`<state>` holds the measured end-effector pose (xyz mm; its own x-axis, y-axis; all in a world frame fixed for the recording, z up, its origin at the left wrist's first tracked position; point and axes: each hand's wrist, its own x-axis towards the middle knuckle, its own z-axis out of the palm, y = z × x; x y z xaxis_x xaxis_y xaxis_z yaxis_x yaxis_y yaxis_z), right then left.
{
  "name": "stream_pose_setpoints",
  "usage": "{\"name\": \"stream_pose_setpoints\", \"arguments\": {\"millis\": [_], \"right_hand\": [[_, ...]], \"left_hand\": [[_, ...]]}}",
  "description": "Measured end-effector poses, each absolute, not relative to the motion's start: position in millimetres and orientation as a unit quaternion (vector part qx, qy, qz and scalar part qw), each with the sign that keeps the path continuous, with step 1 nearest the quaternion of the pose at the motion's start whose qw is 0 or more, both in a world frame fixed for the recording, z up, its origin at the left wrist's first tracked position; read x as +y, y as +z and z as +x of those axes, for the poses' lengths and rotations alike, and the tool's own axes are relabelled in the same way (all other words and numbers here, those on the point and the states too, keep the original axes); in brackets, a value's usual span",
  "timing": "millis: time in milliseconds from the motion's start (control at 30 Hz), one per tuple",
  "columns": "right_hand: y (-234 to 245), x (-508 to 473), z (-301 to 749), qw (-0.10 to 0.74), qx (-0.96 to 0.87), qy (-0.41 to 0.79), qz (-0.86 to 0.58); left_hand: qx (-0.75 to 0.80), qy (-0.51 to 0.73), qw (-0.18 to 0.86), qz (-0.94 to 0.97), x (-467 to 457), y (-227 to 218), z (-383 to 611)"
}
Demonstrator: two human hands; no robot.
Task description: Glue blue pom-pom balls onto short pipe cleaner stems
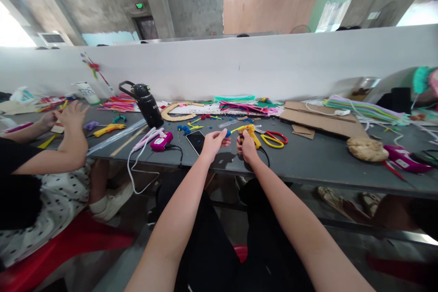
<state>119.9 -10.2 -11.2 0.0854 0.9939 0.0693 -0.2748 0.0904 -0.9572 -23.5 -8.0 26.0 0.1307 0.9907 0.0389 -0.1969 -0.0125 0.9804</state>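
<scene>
Between the fingertips of my left hand [215, 145] is a small blue pipe-cleaner piece [228, 133] with a yellow stem [235, 130] pointing right. My right hand [247, 147] is wrapped round the grip of a yellow hot glue gun [253, 132]. The gun's nozzle is turned toward the yellow stem; I cannot tell whether they touch. Just right of the gun lie scissors [273, 139] with red and yellow handles. A phone [195, 141] rests flat left of my left hand, and blue and yellow pipe-cleaner pieces [186, 129] lie behind it.
A black bottle [148, 105], a purple box [162, 141] and a white cable [132, 164] are to the left. Cardboard sheets [321, 121] and pipe-cleaner bundles [366, 107] lie right, before a white partition [239, 64]. A co-worker's hands [70, 116] are at far left.
</scene>
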Motion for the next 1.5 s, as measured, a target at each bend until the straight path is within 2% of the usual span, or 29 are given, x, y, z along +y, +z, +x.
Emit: {"name": "stream_pose_setpoints", "arguments": {"millis": [200,633,1100,1500], "right_hand": [[-10.2,-10.1,120.7,0.618,-0.414,0.506,-0.437],[-12.5,-10.3,118.8,0.565,-0.460,0.543,-0.418],[-10.5,-7.9,121.8,0.640,-0.389,0.496,-0.441],[-8.1,-16.3,117.8,0.563,-0.482,0.517,-0.428]], "left_hand": [[0.409,0.516,0.576,0.485,-7.4,26.0,-23.8],[0.407,0.515,0.581,0.481,-7.0,26.0,-23.0],[0.404,0.518,0.575,0.489,-6.2,24.2,-22.9],[0.407,0.525,0.571,0.482,-5.3,24.4,-22.5]]}}
